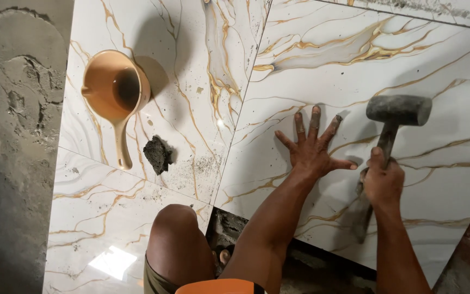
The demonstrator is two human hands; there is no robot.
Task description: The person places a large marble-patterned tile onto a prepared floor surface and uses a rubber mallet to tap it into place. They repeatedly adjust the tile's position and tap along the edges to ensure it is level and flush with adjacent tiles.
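My left hand (312, 149) lies flat with fingers spread on a large white floor tile (354, 71) veined in gold and grey. Just to its right, my right hand (383, 182) grips the handle of a grey rubber mallet, whose head (399, 109) is raised above the same tile. The handle runs down past my fist towards the tile's near edge. Both hands are smeared with mortar.
A tan plastic scoop with a handle (114, 90) and a dark lump of mortar (158, 154) sit on the neighbouring tile to the left. Wet grey mortar (6, 136) covers the floor at far left. My bare knee (176, 239) is at the bottom, beside an open mortar gap (227, 228).
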